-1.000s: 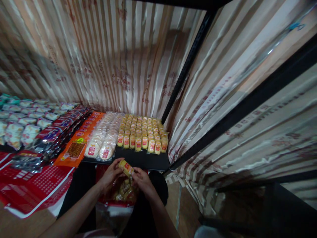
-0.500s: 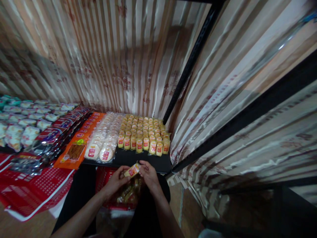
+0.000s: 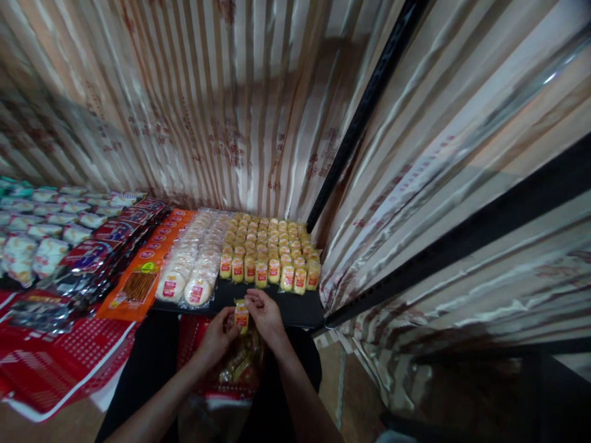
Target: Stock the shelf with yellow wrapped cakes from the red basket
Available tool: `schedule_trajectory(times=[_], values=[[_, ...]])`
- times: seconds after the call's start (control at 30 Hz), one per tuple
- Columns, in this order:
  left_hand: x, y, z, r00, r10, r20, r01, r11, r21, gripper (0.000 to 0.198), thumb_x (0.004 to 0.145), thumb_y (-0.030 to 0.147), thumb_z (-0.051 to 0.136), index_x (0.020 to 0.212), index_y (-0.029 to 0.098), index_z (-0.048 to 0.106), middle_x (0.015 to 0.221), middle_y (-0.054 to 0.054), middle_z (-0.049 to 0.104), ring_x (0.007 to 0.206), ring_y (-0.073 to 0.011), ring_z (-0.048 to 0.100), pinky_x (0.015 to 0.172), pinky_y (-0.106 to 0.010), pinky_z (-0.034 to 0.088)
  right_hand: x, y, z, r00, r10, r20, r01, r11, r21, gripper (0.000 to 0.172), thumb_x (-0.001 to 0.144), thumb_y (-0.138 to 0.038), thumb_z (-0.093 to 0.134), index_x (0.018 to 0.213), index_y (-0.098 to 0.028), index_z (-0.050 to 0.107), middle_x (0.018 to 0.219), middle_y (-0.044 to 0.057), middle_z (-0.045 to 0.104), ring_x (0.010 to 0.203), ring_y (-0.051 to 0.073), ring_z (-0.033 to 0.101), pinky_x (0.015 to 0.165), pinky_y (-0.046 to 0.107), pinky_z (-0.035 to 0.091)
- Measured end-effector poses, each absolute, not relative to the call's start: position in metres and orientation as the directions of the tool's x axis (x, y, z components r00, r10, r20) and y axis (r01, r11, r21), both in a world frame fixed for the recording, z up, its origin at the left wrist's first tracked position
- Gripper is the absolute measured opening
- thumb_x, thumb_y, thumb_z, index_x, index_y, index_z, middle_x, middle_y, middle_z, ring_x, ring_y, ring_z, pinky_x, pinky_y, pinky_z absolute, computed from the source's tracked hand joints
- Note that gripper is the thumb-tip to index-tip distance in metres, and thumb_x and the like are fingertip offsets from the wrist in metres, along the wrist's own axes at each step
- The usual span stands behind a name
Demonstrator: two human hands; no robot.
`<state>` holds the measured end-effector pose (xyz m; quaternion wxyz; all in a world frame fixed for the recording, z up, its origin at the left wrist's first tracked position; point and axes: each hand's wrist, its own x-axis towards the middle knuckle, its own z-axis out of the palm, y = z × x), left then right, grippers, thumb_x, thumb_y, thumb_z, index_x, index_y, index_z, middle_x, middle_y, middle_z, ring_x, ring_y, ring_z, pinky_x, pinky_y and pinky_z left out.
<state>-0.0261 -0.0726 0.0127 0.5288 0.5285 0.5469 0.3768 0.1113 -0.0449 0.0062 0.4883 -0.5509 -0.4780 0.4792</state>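
Head view. My left hand (image 3: 216,337) and right hand (image 3: 264,314) meet at lower centre of the frame. Both pinch one small yellow packet (image 3: 241,316) between them. It stands upright, red label facing me, left fingertips on its left edge and right fingertips on its top and right side. The packet is held just in front of the black shelf (image 3: 295,309), near its front edge.

Directly below the hands sits an open bag of similar packets (image 3: 236,364), partly hidden by my wrists.

On the shelf, just above the hands, yellow packets stand in rows (image 3: 268,249). To their left lie round white packs (image 3: 190,266), then orange packs (image 3: 141,280), then dark wrapped packs (image 3: 108,237). A red sheet (image 3: 50,363) covers the lower left. A striped curtain (image 3: 207,104) backs the shelf, and a black post (image 3: 364,111) rises at upper right.
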Motion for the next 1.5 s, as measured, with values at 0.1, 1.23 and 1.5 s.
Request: schedule_trajectory(times=[0.1,1.23,1.5], values=[[-0.031,-0.065,0.011,0.046,0.987,-0.156,0.157,0.147,0.977,0.033,0.063,0.035,0.060,0.091,0.017,0.057,0.079,-0.004,0.066,0.075,-0.0196,0.060,0.072,-0.030,0.047,0.104,-0.041,0.004,0.092,0.994,-0.053,0.069,-0.059,-0.996,0.034,0.071,-0.035,0.060,0.099,-0.017,0.061,0.093,0.007,0.067,0.079,0.016,0.062,0.072,0.029,0.051],[-0.029,-0.018,0.003,-0.159,0.957,0.241,0.706,-0.061,0.706,0.038,0.082,0.018,0.040,0.119,0.014,0.049,0.106,-0.012,0.053,0.096,-0.0225,0.055,0.087,-0.039,0.047,0.059,-0.018,-0.025,0.183,0.972,0.146,0.294,0.088,-0.952,0.047,0.078,-0.017,0.041,0.123,-0.018,0.053,0.117,0.009,0.060,0.099,0.017,0.058,0.088,0.030,0.046],[-0.031,-0.019,-0.020,-0.143,0.900,0.412,0.685,-0.211,0.698,0.040,0.084,0.017,0.038,0.124,0.014,0.043,0.114,-0.014,0.052,0.109,-0.0241,0.050,0.093,-0.045,0.045,0.055,-0.017,-0.029,0.211,0.963,0.170,0.287,0.105,-0.952,0.046,0.077,-0.015,0.039,0.121,-0.017,0.054,0.115,0.008,0.063,0.099,0.015,0.061,0.088,0.028,0.048]])
